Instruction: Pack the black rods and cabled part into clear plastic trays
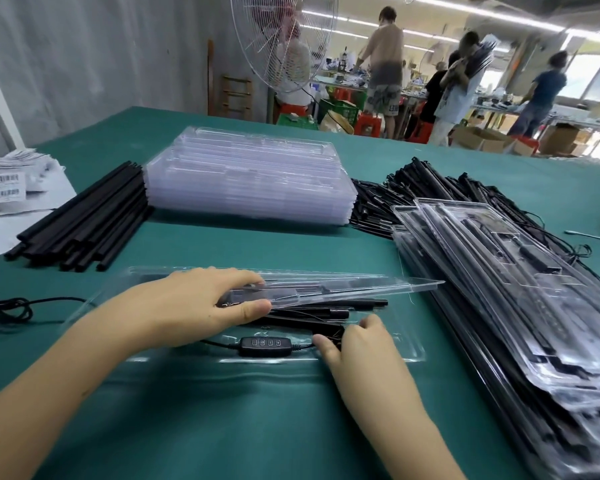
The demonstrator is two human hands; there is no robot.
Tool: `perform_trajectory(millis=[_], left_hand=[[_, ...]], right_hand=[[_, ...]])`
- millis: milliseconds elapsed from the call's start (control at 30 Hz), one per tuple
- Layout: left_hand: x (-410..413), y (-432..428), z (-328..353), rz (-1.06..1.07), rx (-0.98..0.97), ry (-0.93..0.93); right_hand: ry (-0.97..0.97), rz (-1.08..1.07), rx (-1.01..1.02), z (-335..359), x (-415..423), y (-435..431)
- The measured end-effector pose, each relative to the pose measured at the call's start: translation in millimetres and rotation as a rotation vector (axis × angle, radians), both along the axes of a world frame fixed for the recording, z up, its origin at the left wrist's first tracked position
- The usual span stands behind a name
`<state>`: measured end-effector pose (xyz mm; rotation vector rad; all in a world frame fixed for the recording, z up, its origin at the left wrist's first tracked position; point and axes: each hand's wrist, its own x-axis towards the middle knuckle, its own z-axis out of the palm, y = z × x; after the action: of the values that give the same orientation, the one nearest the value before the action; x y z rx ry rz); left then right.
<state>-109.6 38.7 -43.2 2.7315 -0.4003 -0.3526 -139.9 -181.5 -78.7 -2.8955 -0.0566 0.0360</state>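
Note:
A clear plastic tray point(406, 351) lies open on the green table in front of me. Black rods point(357, 308) lie in it, and a black cabled controller point(265, 345) with small buttons sits in its near slot. My left hand point(191, 306) grips the tray's half-raised clear lid point(378, 287) between fingers and thumb. My right hand point(357, 348) has its fingers curled down on the rod ends beside the controller's cable; its fingertips are hidden.
Loose black rods point(84, 216) lie at the left, a stack of clear trays point(250, 178) behind. Packed trays point(499, 289) are piled at the right over more black cabled parts point(430, 188). Labelled white bags point(11, 185) sit far left. People work beyond a fan point(284, 39).

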Motion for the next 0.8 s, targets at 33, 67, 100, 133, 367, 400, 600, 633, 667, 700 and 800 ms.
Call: perform_trajectory(millis=[33,67,100,133,367,400,600,633,667,700,800], left_hand=[[-1,-1,0,-0.011,-0.003,-0.001],[-2,-1,0,-0.021,-0.006,-0.001],[-3,-1,0,-0.028,-0.008,-0.001],[-3,-1,0,-0.030,-0.006,0.000],[-6,-2,0,-0.007,0.015,0.014],[-7,-2,0,-0.006,0.018,0.015],[-9,-1,-3,0.018,0.065,0.024],[-9,-2,-5,0.017,0.078,0.023],[-10,-1,-7,0.016,0.089,0.022],[-10,-1,-9,0.016,0.099,0.022],[-11,0,-15,0.018,0.120,-0.003]], right_hand=[[-0.020,-0.007,0.000,-1,0,1],[-0.032,-0.015,0.000,-1,1,0],[-0.041,-0.023,0.010,-1,1,-1],[-0.045,-0.029,0.027,0,1,-2],[-0.071,-0.031,0.042,5,1,-8],[-0.081,-0.033,0.040,5,1,-8],[-0.164,-0.017,0.039,-1,3,-11],[-0.171,-0.020,0.043,-1,4,-12],[-0.173,-0.027,0.046,0,5,-13],[-0.176,-0.034,0.047,0,6,-13],[-0.187,-0.056,0.061,0,7,-12]])
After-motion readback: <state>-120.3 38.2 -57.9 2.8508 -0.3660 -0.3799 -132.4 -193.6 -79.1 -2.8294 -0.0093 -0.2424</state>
